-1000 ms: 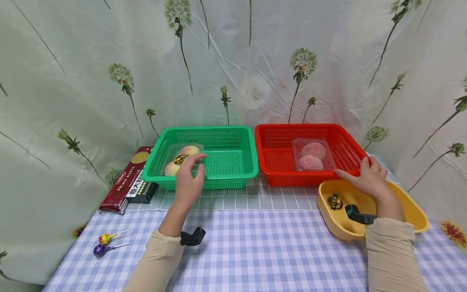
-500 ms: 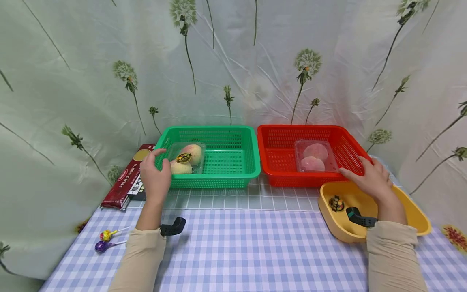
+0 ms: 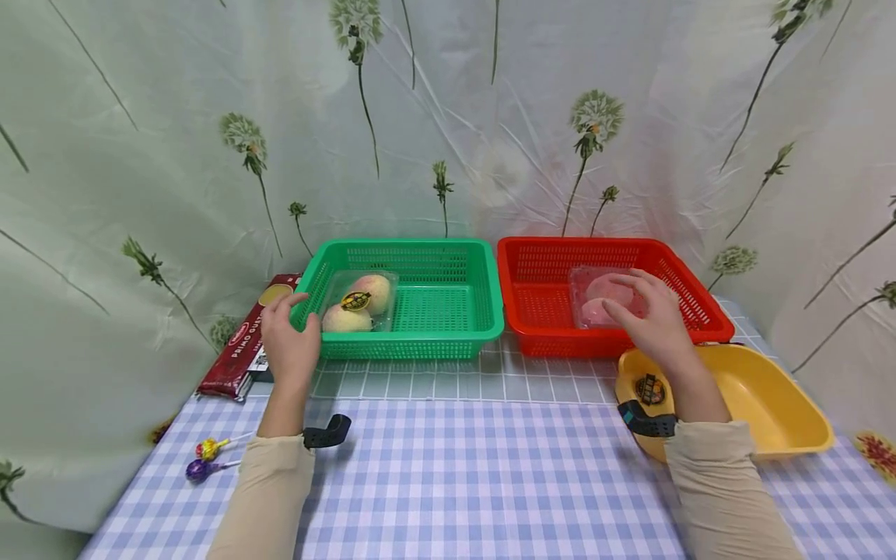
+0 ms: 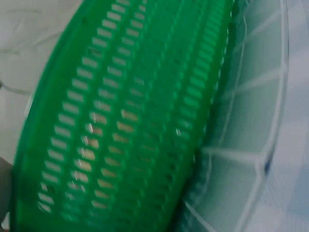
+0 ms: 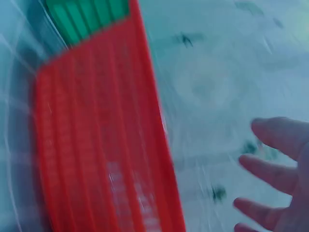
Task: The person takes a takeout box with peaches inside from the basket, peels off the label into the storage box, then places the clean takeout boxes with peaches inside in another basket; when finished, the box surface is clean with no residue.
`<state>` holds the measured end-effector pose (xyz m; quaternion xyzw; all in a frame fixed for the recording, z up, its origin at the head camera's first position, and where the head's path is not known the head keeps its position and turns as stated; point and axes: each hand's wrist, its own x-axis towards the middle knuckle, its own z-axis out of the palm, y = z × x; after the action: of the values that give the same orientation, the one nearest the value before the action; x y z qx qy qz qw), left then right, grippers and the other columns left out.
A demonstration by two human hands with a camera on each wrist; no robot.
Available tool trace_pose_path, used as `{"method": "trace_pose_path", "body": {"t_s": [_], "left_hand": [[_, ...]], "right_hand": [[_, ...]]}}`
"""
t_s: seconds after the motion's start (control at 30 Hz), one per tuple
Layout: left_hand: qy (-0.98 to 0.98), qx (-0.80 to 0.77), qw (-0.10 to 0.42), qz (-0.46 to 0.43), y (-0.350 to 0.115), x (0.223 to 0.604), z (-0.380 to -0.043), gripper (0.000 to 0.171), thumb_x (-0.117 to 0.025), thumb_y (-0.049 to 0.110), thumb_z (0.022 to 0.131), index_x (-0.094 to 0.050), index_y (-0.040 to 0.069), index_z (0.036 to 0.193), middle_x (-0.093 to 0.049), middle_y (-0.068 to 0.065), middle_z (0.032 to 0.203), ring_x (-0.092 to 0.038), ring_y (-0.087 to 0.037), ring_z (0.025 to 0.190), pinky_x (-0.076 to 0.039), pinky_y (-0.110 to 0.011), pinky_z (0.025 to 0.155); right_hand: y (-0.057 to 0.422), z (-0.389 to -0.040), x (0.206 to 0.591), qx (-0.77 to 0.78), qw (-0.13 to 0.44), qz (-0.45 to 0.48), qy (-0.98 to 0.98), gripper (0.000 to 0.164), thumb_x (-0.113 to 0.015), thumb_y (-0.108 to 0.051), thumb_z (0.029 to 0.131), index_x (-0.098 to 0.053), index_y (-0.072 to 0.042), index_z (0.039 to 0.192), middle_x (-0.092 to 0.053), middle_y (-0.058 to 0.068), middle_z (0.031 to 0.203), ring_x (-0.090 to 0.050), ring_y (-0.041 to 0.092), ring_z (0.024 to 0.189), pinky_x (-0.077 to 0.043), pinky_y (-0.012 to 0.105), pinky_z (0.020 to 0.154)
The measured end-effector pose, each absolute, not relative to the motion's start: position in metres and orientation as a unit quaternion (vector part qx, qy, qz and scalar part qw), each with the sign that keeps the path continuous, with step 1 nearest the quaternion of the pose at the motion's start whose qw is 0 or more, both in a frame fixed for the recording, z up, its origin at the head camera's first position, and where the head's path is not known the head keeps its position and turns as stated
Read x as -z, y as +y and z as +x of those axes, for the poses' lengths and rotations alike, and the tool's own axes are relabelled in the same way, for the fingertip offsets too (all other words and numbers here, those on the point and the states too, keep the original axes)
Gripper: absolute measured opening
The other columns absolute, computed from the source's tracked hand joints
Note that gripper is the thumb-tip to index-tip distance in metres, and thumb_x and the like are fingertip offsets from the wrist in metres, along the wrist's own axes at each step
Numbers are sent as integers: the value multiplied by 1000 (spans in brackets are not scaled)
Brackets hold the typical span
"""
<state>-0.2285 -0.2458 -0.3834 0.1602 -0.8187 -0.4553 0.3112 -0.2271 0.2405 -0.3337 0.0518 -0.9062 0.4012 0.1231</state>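
Note:
In the head view, my left hand [image 3: 290, 342] is at the front left corner of the green basket [image 3: 441, 339], fingers loosely bent and thumb apart from them. In the left wrist view only a sliver of the hand shows, right beside the basket's rim [image 4: 36, 87]. Inside this basket lies a clear pack of two peaches [image 3: 346, 317] with a dark sticker. My right hand [image 3: 661, 323], fingers spread, overlaps the front of the red basket [image 3: 546, 340]. Partly behind its fingers is another clear pack with two pinkish peaches [image 3: 596, 311].
A yellow basin [image 3: 777, 397] with a dark sticker [image 3: 650, 389] stands in front of the red basket, under my right forearm. Two lollipops [image 3: 203, 469] lie front left. Left of the green basket are a maroon spaghetti pack [image 3: 238, 350] and a black package. A floral curtain hangs behind.
My left hand has moved left from over the peach pack to the green basket's corner. My right hand has left the red basket's right front corner and moved left.

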Motion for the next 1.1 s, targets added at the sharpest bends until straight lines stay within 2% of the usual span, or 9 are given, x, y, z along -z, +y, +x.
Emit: {"method": "trace_pose_path", "body": {"t_s": [0.13,0.2,0.27,0.43,0.6,0.83,1.1], "left_hand": [[-784,534,262,178,-256,390,-230,60,-58,18,95,-39,18,152,-27,-13,159,-34,-34,143,-31,-57,116],[-771,561,242,179,-260,392,-230,65,-56,22,97,-31,22,156,-28,-12,161,-35,-33,142,-31,-56,116],[-766,574,230,174,-261,393,-230,64,-55,24,98,-30,23,157,-34,-12,159,-38,-33,139,-33,-55,116],[-764,583,218,174,-262,394,-230,56,-53,25,100,-39,23,155,-42,-11,155,-42,-30,135,-36,-52,114],[-764,579,222,179,-262,395,-229,50,-52,25,100,-48,22,150,-46,-7,154,-45,-27,134,-38,-50,113],[-763,577,237,170,-262,396,-230,49,-53,23,99,-51,20,148,-47,-9,153,-48,-27,131,-41,-48,109],[-762,575,241,175,-262,399,-230,48,-52,24,99,-52,21,147,-50,-8,151,-49,-24,125,-43,-44,101]], "right_hand": [[200,-231,335,-456,179,94,-867,33,-62,-21,98,-65,-8,128,-50,13,150,-43,34,136,-44,60,106],[181,-234,336,-475,198,113,-850,28,-61,-17,98,-68,-9,124,-57,9,144,-52,29,129,-48,54,105],[164,-237,336,-492,193,138,-838,27,-60,-15,98,-68,-11,124,-61,8,140,-55,27,126,-49,52,104],[121,-245,335,-526,112,186,-823,29,-59,-14,99,-64,-12,127,-65,8,132,-60,26,124,-50,48,105],[80,-255,339,-530,19,214,-820,30,-59,-18,100,-62,-14,130,-62,10,137,-62,26,123,-53,46,101],[36,-274,343,-554,-95,230,-795,34,-57,-18,102,-56,-12,135,-55,11,141,-61,34,122,-53,47,101],[1,-289,344,-550,-201,201,-785,45,-53,-21,104,-45,-6,145,-50,15,147,-60,36,125,-56,42,97]]}}
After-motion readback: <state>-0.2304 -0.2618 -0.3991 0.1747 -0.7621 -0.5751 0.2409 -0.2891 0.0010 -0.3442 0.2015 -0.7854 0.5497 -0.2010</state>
